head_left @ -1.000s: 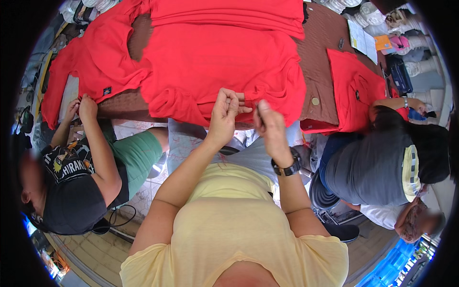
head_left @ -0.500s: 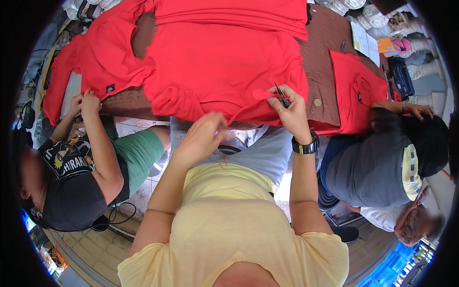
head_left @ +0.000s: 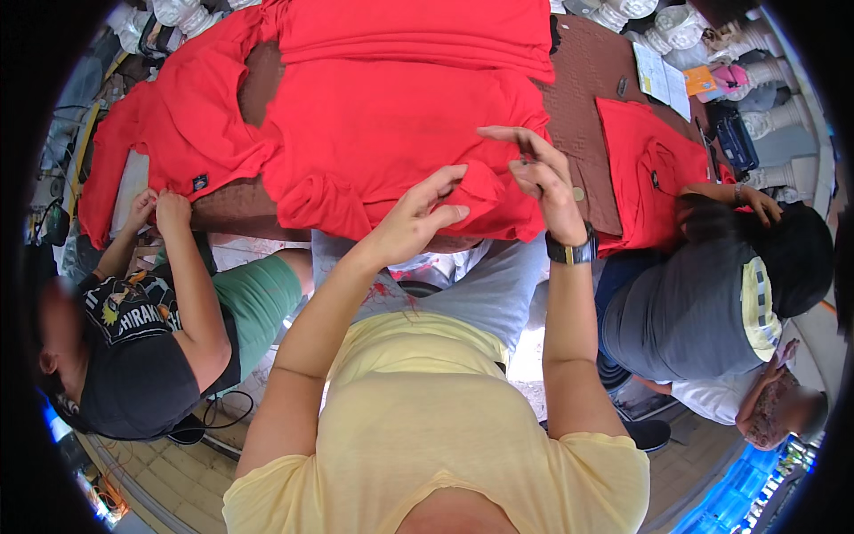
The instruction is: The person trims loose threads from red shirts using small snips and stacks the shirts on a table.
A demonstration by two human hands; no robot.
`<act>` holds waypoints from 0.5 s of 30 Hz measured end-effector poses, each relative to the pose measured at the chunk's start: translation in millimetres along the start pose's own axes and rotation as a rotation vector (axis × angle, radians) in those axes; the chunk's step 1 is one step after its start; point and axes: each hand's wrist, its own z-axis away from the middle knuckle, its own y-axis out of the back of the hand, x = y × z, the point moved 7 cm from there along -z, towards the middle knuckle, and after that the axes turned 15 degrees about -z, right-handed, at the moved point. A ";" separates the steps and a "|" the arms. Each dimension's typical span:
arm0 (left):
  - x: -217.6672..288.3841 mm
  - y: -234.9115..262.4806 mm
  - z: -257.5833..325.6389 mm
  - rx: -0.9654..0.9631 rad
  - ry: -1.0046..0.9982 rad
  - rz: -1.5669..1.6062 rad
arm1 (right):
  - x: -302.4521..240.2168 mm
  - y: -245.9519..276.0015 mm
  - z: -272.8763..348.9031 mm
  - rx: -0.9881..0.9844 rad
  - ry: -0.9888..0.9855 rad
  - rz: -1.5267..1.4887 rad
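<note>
A red garment (head_left: 382, 125) is spread on the brown-covered table in front of me, its near edge bunched. My left hand (head_left: 416, 218) is at that edge, thumb and fingers apart beside a raised fold of the cloth; whether they touch it I cannot tell. To the right of the fold is my right hand (head_left: 550, 191), wearing a black watch (head_left: 572, 249). Its upper finger reaches out to the left, while the others curl round small thread snips (head_left: 523, 162). Only a dark tip of the snips shows; the rest is hidden in the hand.
More folded red garments (head_left: 418, 31) lie at the table's far side. At left, a person's hands (head_left: 160, 209) work at another red garment (head_left: 191, 133). On the right, a person leans beside a red garment (head_left: 645, 169). Papers (head_left: 661, 80) and a dark blue case (head_left: 737, 142) lie beyond.
My left hand has moved right and forward to the fold of cloth. The upper finger of my right hand has stretched out leftward, and the snips are now mostly hidden. The view has shifted slightly.
</note>
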 end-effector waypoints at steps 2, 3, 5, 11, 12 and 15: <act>4.6 2.3 -3.4 -0.018 -0.011 -0.127 | -1.2 -7.9 -13.4 -0.142 -0.039 0.113; 8.7 5.2 -4.9 -0.006 -0.020 -0.207 | 8.6 -6.1 -19.0 -0.228 -0.048 0.213; 32.1 19.7 -7.0 0.175 -0.119 -0.549 | 2.5 -11.6 -22.5 -0.264 -0.021 0.401; 52.7 31.0 2.6 0.720 -0.517 -1.037 | 3.4 -9.4 -4.5 0.402 0.603 0.575; 50.9 28.3 4.8 0.740 -0.575 -1.098 | 12.5 -5.4 5.4 0.527 0.664 0.621; 32.5 22.6 7.6 0.746 -0.622 -1.125 | 56.0 7.4 16.2 0.618 0.429 0.316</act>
